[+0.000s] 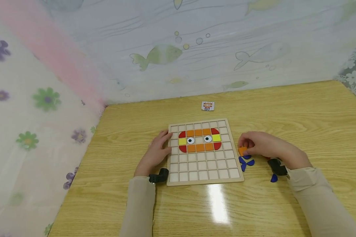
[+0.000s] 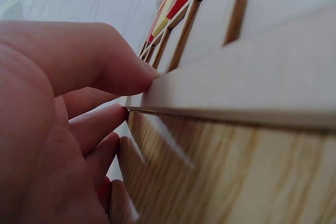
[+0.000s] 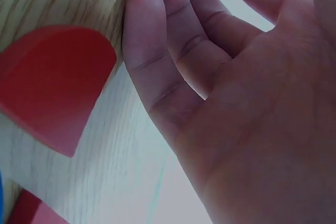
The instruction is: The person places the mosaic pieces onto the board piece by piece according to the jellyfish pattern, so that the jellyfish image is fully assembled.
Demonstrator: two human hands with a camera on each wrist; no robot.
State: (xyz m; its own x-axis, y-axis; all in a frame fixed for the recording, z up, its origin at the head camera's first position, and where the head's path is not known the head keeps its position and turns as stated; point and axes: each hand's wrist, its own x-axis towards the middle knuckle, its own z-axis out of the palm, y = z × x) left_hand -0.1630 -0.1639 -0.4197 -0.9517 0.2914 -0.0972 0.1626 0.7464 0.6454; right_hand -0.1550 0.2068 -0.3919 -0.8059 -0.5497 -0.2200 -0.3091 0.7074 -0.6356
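A wooden grid board [image 1: 195, 176] lies on the table with a pattern of red, orange and yellow tiles and two round eye pieces [image 1: 191, 141] in its cells. My left hand [image 1: 156, 152] rests at the board's left edge. In the left wrist view its thumb [image 2: 126, 74] presses on the rim, and the other fingers touch the side. Right of the board, my right hand [image 1: 262, 144] pinches an orange square tile [image 1: 242, 151] just over several blue tiles [image 1: 243, 167]. The right wrist view shows a red rounded tile [image 3: 58, 82] beside that hand; the orange tile is hidden there.
A small picture card [image 1: 208, 106] lies behind the board. A lone blue tile [image 1: 274, 178] sits below my right wrist. The wooden table [image 1: 106, 197] meets painted walls at the back and left.
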